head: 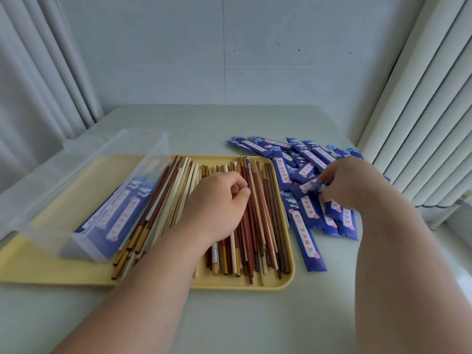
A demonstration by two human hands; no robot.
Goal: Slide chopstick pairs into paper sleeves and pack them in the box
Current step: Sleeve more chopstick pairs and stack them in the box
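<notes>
Several loose chopsticks [258, 213] in red-brown, cream and tan lie lengthwise on a yellow tray [287, 277]. My left hand [217, 203] is over them, its fingers curled down and thumb and forefinger pinching at a red-brown chopstick. To the right of the tray lies a pile of blue paper sleeves [304, 226] on the table. My right hand [352, 182] is above that pile and pinches one blue sleeve [310, 186] by its end, lifted slightly. A clear plastic box [84, 162] rests on the tray's left part and holds filled blue sleeves [120, 208].
The pale green table [229, 323] stands against a wall, with curtains [38, 72] at the left and a white ribbed radiator [421, 111] at the right. Some chopsticks lean against the box's right side.
</notes>
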